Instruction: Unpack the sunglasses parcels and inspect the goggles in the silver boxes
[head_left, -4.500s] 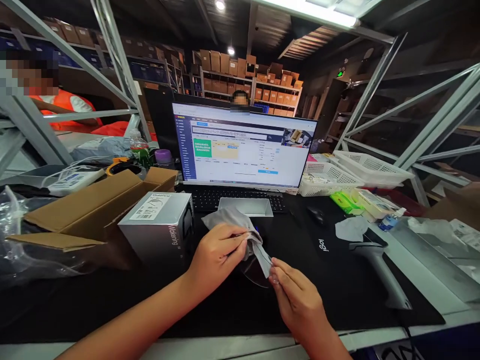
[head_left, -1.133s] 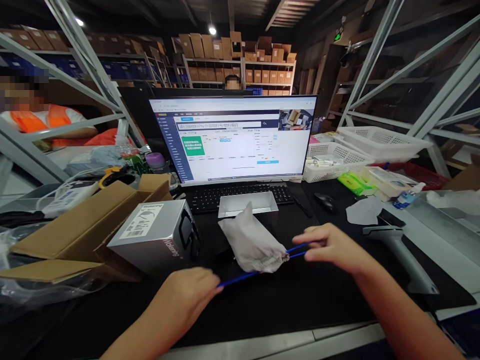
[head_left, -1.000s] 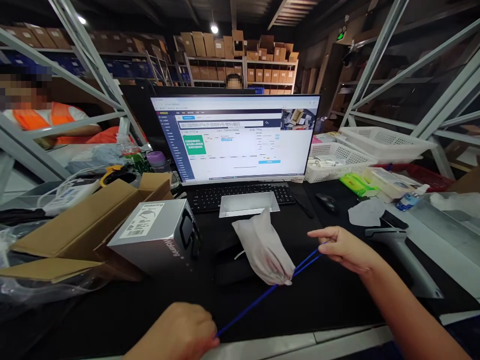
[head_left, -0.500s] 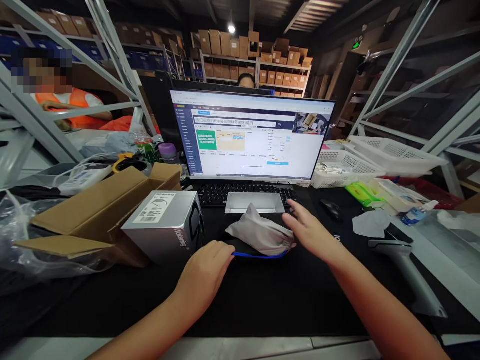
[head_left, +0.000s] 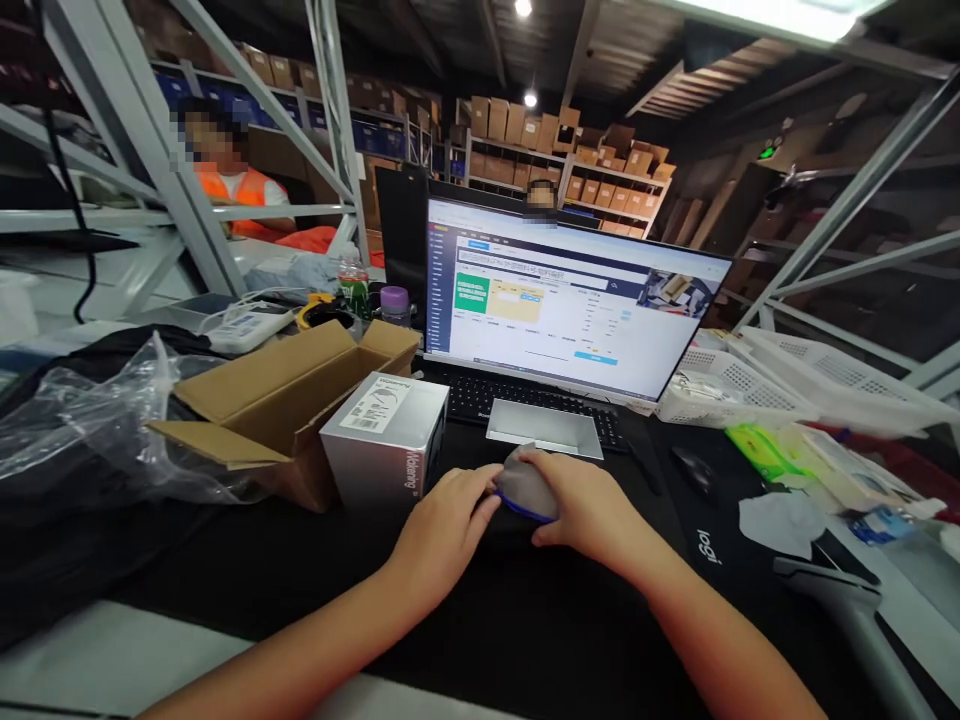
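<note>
A grey cloth pouch [head_left: 531,484] with a blue strip along its lower edge is between my two hands, over the black desk mat. My left hand [head_left: 448,512] is closed at its left edge, thumb and fingers pinched together. From the right, my right hand [head_left: 589,505] wraps round the pouch and covers much of it. Just behind lies a shallow silver-white open box part [head_left: 546,428], in front of the keyboard [head_left: 480,392]. A silver product box [head_left: 382,440] with a white label stands left of my left hand.
An open cardboard carton [head_left: 262,400] and clear plastic wrap [head_left: 112,420] lie on the left. Behind stands a monitor [head_left: 555,300]. To the right are a mouse [head_left: 694,470], a handheld scanner [head_left: 832,590] and white baskets [head_left: 825,375]. Two people are beyond the desk.
My right hand has come in from beside the pouch and closed round it. My left hand still grips its left side. The view has turned left and tilted.
</note>
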